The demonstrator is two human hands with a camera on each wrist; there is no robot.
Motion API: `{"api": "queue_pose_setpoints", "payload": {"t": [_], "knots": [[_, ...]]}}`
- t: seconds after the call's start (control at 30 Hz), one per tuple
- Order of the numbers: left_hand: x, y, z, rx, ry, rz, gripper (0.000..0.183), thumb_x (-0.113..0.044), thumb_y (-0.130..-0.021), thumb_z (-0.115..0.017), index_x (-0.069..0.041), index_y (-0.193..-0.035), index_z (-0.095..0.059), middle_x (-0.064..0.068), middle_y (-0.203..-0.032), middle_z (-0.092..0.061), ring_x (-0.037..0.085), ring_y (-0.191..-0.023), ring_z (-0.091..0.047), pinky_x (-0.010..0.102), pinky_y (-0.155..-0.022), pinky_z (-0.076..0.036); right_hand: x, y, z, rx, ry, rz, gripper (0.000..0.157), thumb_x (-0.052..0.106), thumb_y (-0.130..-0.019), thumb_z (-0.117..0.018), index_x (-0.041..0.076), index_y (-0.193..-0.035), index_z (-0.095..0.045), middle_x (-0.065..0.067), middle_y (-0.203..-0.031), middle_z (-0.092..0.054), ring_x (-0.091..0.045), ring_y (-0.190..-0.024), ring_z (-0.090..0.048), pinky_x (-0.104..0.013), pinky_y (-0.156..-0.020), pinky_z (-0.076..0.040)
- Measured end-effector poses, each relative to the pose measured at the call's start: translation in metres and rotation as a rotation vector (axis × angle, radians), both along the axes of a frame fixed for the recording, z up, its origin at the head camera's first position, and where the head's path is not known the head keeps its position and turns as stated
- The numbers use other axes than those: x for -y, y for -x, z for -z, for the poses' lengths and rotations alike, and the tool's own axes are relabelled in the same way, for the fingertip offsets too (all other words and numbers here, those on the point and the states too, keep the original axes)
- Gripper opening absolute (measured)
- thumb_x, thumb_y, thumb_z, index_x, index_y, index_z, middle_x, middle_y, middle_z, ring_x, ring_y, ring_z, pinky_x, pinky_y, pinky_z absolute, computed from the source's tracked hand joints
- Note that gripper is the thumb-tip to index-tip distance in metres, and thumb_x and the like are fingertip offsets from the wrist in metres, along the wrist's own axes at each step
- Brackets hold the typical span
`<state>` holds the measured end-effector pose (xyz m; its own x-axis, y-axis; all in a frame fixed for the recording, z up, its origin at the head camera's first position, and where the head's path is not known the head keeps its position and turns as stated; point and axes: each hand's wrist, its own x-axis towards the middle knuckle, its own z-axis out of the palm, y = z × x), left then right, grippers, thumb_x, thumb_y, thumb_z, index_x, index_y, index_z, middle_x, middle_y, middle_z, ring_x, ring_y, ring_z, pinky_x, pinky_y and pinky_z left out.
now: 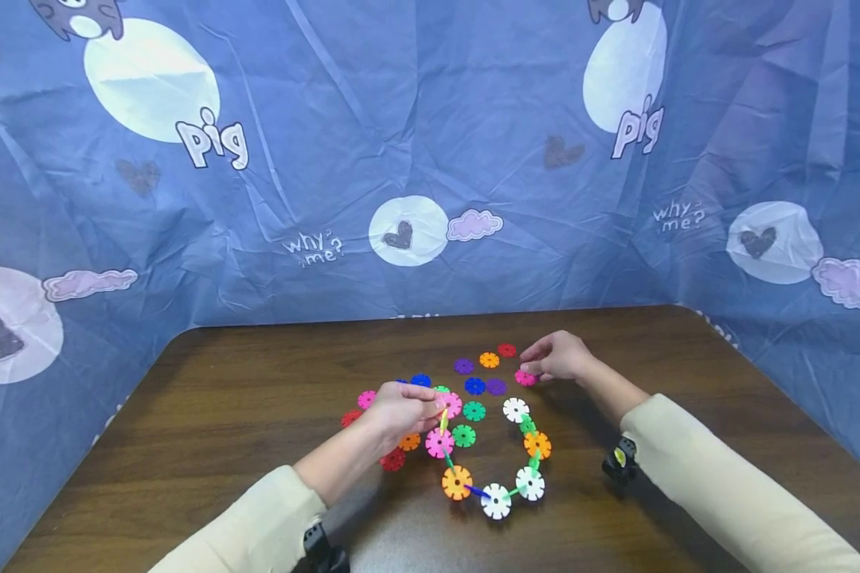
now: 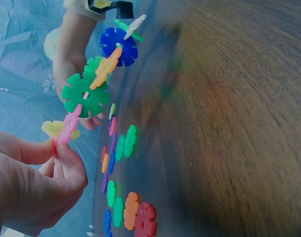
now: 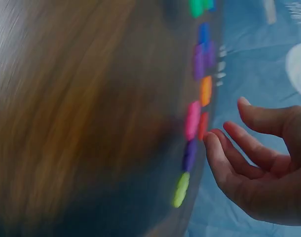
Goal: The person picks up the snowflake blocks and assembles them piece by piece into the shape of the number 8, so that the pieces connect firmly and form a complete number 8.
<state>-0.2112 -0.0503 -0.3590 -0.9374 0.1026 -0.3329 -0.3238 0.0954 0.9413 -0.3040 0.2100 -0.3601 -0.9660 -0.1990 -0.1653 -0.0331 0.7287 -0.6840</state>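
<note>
My left hand (image 1: 407, 412) pinches the pink disc (image 1: 448, 405) at one end of a chain of slotted plastic snowflake discs. The chain hangs in a U of pink, yellow, orange, blue, green and white pieces, with a white disc (image 1: 516, 410) at its other end. In the left wrist view, thumb and fingertips meet at the chain's end, close to a yellow disc (image 2: 53, 129). My right hand (image 1: 560, 356) is beside a loose magenta disc (image 1: 526, 378) on the table. In the right wrist view, its thumb and fingers are apart with nothing between them.
Loose discs lie on the brown table (image 1: 244, 398): a red disc (image 1: 506, 350), an orange disc (image 1: 490, 360), purple, blue and green ones in the middle, and several more around my left hand. A blue printed cloth (image 1: 344, 143) hangs behind the table.
</note>
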Motion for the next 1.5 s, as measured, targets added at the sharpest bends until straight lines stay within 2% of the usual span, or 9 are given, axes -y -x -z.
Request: {"api": "queue_pose_setpoints", "payload": {"t": [0.1,0.2,0.33,0.53,0.83,1.03,1.23,1.37,1.5], "knots": [[-0.001,-0.001,0.0,-0.002,0.009,0.017,0.026,0.001,-0.091,-0.06,0.01,-0.115,-0.062,0.02,-0.109,-0.067,0.012,-0.079,-0.062,0.031,-0.085,-0.058,-0.002,0.005,0.009,-0.114,-0.188,-0.079,0.027,0.012,-0.078,-0.078,0.0,-0.101,-0.072,-0.009,-0.085,-0.072,-0.009,-0.069,-0.06,-0.021,-0.062,-0.049],[-0.001,-0.001,-0.001,-0.001,0.015,0.027,0.027,0.0,-0.091,-0.06,0.01,-0.116,-0.061,0.02,-0.111,-0.067,0.013,-0.08,-0.061,0.032,-0.086,-0.057,0.0,0.008,0.012,-0.212,-0.309,-0.165,0.026,0.011,-0.074,-0.081,0.002,-0.096,-0.073,-0.008,-0.079,-0.069,-0.011,-0.07,-0.055,-0.021,-0.063,-0.043],[-0.001,0.0,-0.001,0.0,0.019,0.037,0.027,0.0,-0.092,-0.06,0.01,-0.117,-0.061,0.019,-0.111,-0.067,0.013,-0.081,-0.061,0.033,-0.087,-0.057,0.004,0.011,0.012,-0.27,-0.379,-0.199,0.021,0.01,-0.071,-0.083,0.005,-0.089,-0.074,-0.006,-0.073,-0.065,-0.012,-0.069,-0.053,-0.022,-0.062,-0.042],[-0.001,0.001,-0.003,0.005,0.018,0.04,0.027,0.0,-0.092,-0.06,0.01,-0.117,-0.06,0.018,-0.108,-0.067,0.013,-0.08,-0.06,0.032,-0.086,-0.057,0.006,0.012,0.01,-0.287,-0.389,-0.172,0.02,0.008,-0.066,-0.084,0.006,-0.083,-0.073,-0.004,-0.07,-0.061,-0.012,-0.067,-0.051,-0.022,-0.061,-0.04],[0.001,0.001,-0.003,0.003,0.001,0.04,0.027,0.002,-0.091,-0.059,0.011,-0.116,-0.06,0.016,-0.105,-0.067,0.013,-0.078,-0.059,0.026,-0.079,-0.057,0.006,0.011,0.012,-0.276,-0.331,-0.109,0.026,0.005,-0.062,-0.086,0.005,-0.079,-0.066,-0.005,-0.071,-0.061,-0.014,-0.068,-0.053,-0.022,-0.061,-0.042],[0.002,0.001,-0.003,0.014,0.004,0.042,0.027,0.0,-0.091,-0.06,0.009,-0.116,-0.061,0.016,-0.106,-0.067,0.013,-0.079,-0.06,0.027,-0.081,-0.057,0.004,0.01,0.013,-0.251,-0.277,-0.084,0.022,0.005,-0.064,-0.085,0.005,-0.076,-0.067,-0.003,-0.066,-0.064,-0.009,-0.059,-0.054,-0.021,-0.057,-0.042],[0.004,0.001,-0.002,0.026,0.006,0.037,0.026,0.0,-0.091,-0.06,0.008,-0.115,-0.062,0.013,-0.101,-0.068,0.013,-0.079,-0.06,0.027,-0.082,-0.058,0.005,0.008,0.009,-0.142,-0.138,-0.034,0.018,0.002,-0.069,-0.082,0.002,-0.082,-0.069,-0.003,-0.063,-0.066,-0.007,-0.049,-0.056,-0.022,-0.051,-0.05],[0.005,0.0,-0.001,0.027,0.001,0.028,0.025,0.001,-0.09,-0.06,0.009,-0.114,-0.062,0.013,-0.099,-0.067,0.013,-0.077,-0.059,0.028,-0.081,-0.058,0.009,0.005,0.007,-0.038,-0.013,-0.011,0.02,0.0,-0.074,-0.079,-0.002,-0.092,-0.07,-0.007,-0.071,-0.071,-0.009,-0.054,-0.062,-0.029,-0.059,-0.059],[0.005,0.0,-0.001,0.029,0.011,0.031,0.025,0.001,-0.09,-0.06,0.009,-0.114,-0.061,0.013,-0.1,-0.066,0.013,-0.078,-0.059,0.028,-0.081,-0.058,0.014,-0.003,0.005,0.008,0.082,-0.014,0.023,-0.001,-0.075,-0.078,-0.005,-0.096,-0.07,-0.01,-0.077,-0.073,-0.01,-0.058,-0.065,-0.034,-0.065,-0.06]]}}
